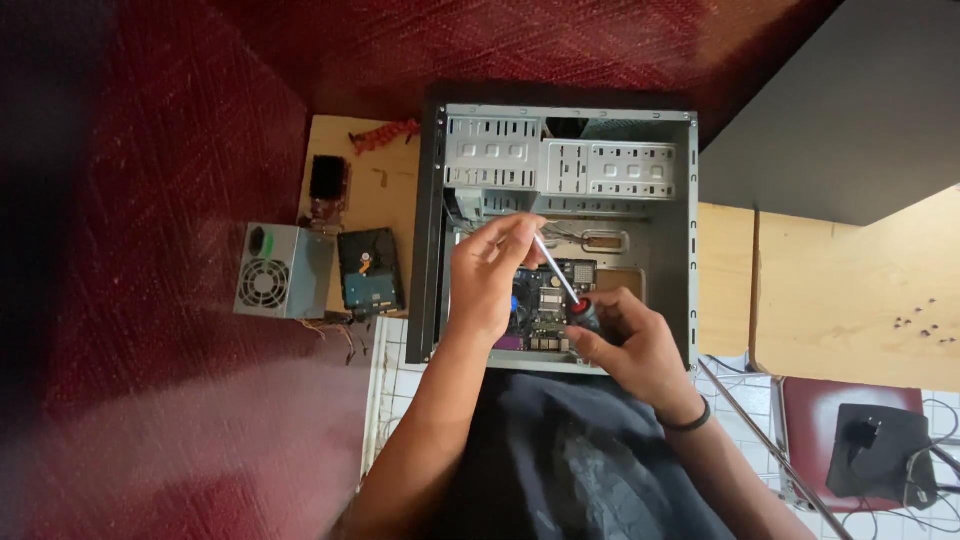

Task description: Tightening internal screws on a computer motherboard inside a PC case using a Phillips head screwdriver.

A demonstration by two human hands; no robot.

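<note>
Right now both hands work over the open computer case [560,130]: right hand [625,340] closed on the screwdriver [562,285] handle, left hand [490,270] pinching its tip. A slip could scratch the motherboard [545,300] underneath.

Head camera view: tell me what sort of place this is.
Probably an informal computer repair spot: an open computer case on a wooden table, a power supply and hard drive removed beside it, loose screws.

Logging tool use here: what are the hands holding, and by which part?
A screwdriver: right hand grips its red-and-black handle, left hand pinches the metal shaft near the tip, over the open computer case.
</note>
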